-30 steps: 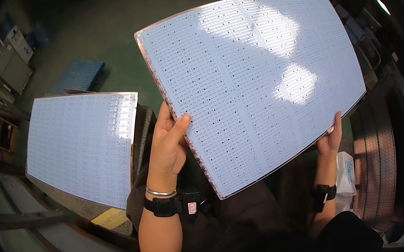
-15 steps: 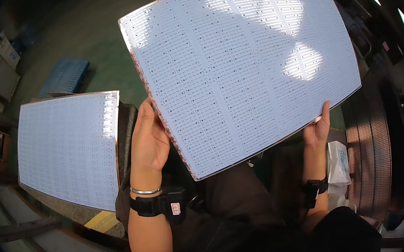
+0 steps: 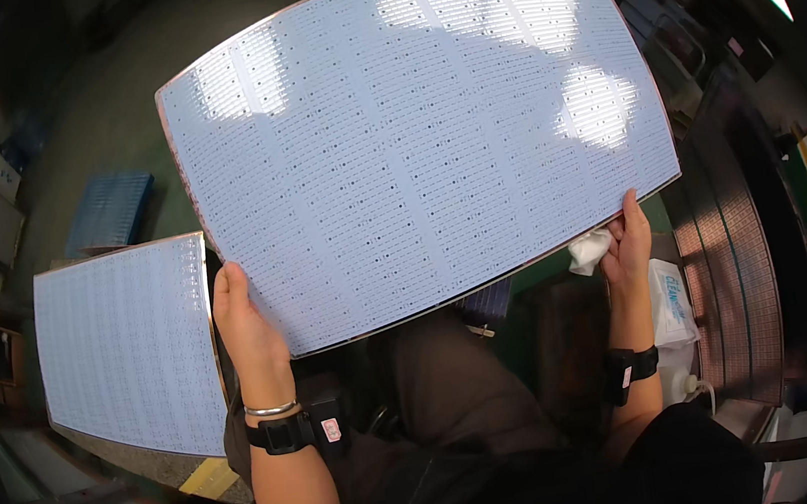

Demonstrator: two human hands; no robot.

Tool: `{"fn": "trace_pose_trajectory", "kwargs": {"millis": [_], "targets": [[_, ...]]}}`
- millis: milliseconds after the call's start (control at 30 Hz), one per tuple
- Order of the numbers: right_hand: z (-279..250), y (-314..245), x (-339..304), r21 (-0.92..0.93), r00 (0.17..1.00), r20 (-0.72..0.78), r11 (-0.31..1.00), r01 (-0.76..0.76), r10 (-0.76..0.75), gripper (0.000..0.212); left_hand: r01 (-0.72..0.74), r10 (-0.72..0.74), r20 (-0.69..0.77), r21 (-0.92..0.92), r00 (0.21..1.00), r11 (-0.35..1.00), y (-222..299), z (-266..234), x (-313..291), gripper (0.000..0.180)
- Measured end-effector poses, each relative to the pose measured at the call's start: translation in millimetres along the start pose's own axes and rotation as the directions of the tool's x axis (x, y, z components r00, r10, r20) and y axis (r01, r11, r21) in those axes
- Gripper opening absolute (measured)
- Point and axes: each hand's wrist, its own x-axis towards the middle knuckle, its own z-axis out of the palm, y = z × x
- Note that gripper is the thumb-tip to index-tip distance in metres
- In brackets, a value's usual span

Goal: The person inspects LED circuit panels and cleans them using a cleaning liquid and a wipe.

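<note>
A large pale circuit board panel (image 3: 435, 178), printed with rows of small dark marks, is held up tilted before me. Its thin edge looks coppery, and bright reflections lie on its upper part. My left hand (image 3: 249, 321) grips the lower left edge, thumb on the face and other fingers behind, mostly hidden. At the lower right edge, my right hand (image 3: 629, 249) holds the panel with the thumb on the front. A crumpled white cloth (image 3: 589, 251) shows beneath the edge beside the right fingers, seemingly held in them.
On a surface at left lies a similar pale panel (image 3: 129, 351), near a yellow strip (image 3: 212, 477). Reddish-brown patterned boards (image 3: 730, 282) stand at right beside a white plastic packet (image 3: 671, 305). A blue slatted pallet (image 3: 110, 212) is on the floor farther off.
The panel has shifted left and turned so more of its left side faces me. My left hand has moved left and down with it. The white cloth now shows more by my right hand.
</note>
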Motion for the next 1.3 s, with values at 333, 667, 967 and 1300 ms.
{"fn": "trace_pose_trajectory", "kwargs": {"millis": [333,667,967,1300], "targets": [[16,35,-33,0.056,0.925,0.317,0.969,-0.241,0.211,0.037,0.003,-0.003,0.160,-0.003,0.987,1.000,0,-8,5,0.049],[15,31,-37,-0.261,0.746,0.595,0.949,-0.174,0.301,0.037,0.003,-0.003,0.040,-0.017,0.999,1.000,-1,-6,5,0.041],[-82,60,37,0.213,0.990,-0.075,0.972,-0.104,0.123,0.028,-0.071,0.073,0.099,-0.027,0.992,0.997,13,-16,14,0.041],[-101,-47,58,0.460,0.885,0.464,0.864,-0.204,-0.038,0.037,-0.207,0.192,0.142,0.100,0.971,0.973,52,-47,11,0.032]]}}
